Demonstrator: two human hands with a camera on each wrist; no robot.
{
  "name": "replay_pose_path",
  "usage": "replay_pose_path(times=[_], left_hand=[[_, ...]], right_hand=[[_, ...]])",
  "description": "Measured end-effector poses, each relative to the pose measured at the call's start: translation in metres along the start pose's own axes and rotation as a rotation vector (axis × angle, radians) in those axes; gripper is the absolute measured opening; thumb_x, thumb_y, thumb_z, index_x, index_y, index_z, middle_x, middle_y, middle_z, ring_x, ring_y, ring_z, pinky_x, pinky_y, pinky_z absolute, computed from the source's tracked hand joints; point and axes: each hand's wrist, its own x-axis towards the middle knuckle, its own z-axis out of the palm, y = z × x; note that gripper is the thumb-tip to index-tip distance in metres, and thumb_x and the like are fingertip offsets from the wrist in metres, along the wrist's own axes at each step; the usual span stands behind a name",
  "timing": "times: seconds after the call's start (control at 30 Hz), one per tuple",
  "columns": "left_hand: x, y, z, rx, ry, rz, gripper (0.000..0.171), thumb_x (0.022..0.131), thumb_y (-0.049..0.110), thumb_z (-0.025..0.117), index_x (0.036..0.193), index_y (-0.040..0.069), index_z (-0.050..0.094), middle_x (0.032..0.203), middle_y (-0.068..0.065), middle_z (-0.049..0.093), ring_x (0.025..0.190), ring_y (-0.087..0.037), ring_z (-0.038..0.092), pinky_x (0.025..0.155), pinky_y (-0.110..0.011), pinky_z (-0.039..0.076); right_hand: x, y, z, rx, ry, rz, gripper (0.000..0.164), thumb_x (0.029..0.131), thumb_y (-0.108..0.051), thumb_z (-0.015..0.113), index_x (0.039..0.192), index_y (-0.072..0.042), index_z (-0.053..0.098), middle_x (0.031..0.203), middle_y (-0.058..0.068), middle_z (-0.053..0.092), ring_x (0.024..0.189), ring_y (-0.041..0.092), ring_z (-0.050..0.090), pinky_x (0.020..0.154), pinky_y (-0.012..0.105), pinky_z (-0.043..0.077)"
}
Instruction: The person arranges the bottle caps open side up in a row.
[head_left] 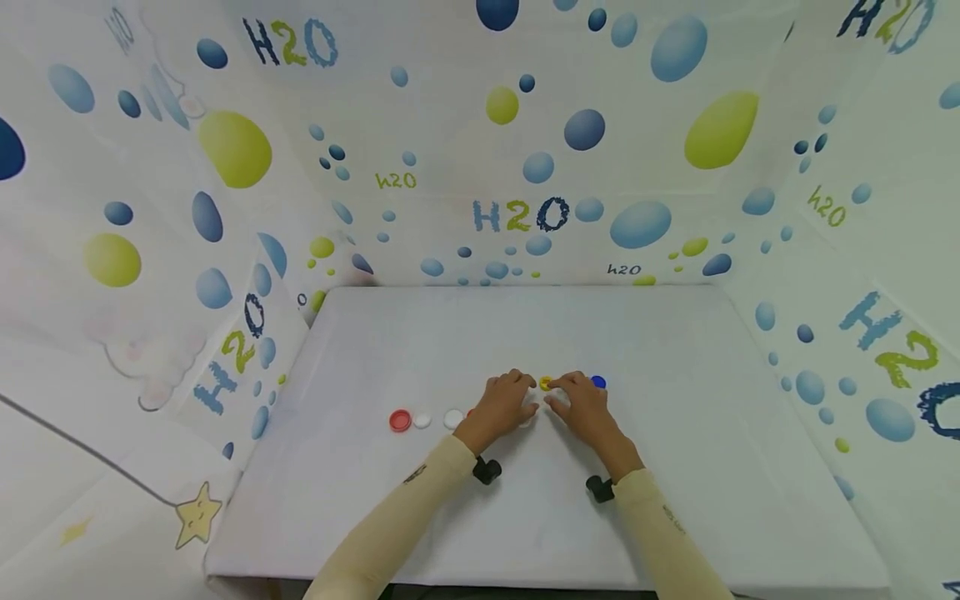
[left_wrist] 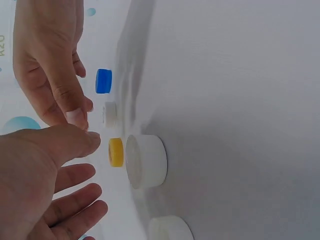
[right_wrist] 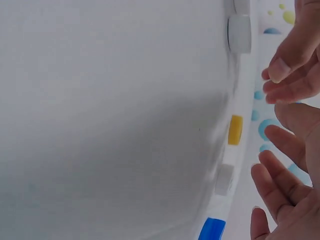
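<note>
Both hands hover over the white table with bent, spread fingers and nothing between them. My left hand (head_left: 506, 404) and right hand (head_left: 587, 410) face each other in the head view, with a yellow bottle cap (head_left: 545, 383) between their fingertips. In the left wrist view the yellow cap (left_wrist: 116, 152) stands on the table beside a larger white cap (left_wrist: 150, 161). Farther along are a small white cap (left_wrist: 109, 114) and a blue cap (left_wrist: 104, 81). The right wrist view shows the yellow cap (right_wrist: 235, 130) apart from the right fingers (right_wrist: 272, 177).
On the left of the table lie a red cap (head_left: 400, 421), a small white cap (head_left: 422, 422) and a bigger white cap (head_left: 453, 419). Another red cap (head_left: 470, 412) is mostly hidden by the left hand. Patterned sheets (head_left: 450, 125) enclose the table's back and sides.
</note>
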Motion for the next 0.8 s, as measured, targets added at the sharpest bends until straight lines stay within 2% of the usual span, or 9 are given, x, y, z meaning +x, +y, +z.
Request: replay_pose_path(times=[0.17,0.47,0.8], left_hand=[[0.014,0.000,0.003,0.016,0.009,-0.030,0.048,0.102,0.033,0.072,0.142,0.011,0.060,0.137,-0.010,0.064,0.126,-0.028,0.063,0.109,-0.051,0.047],[0.031,0.001,0.001,0.002,-0.055,-0.107,0.052,0.103,0.033,0.071,0.146,0.009,0.058,0.142,-0.012,0.062,0.131,-0.029,0.060,0.113,-0.051,0.044],[0.047,-0.002,0.009,0.104,-0.054,-0.098,0.045,0.102,0.032,0.071,0.142,0.012,0.062,0.138,-0.009,0.063,0.126,-0.026,0.061,0.110,-0.049,0.046]], right_hand=[[0.008,0.004,-0.003,0.007,0.025,0.030,0.033,0.100,-0.030,0.074,0.128,-0.011,0.072,0.132,0.017,0.063,0.123,0.040,0.060,0.095,0.065,0.044],[0.021,0.003,-0.004,-0.025,0.025,0.042,0.037,0.097,-0.029,0.079,0.128,-0.010,0.072,0.135,0.018,0.061,0.125,0.041,0.057,0.096,0.063,0.043],[0.028,0.003,0.000,-0.054,-0.036,0.084,0.037,0.098,-0.028,0.077,0.130,-0.009,0.071,0.136,0.019,0.060,0.127,0.040,0.055,0.099,0.063,0.040]])
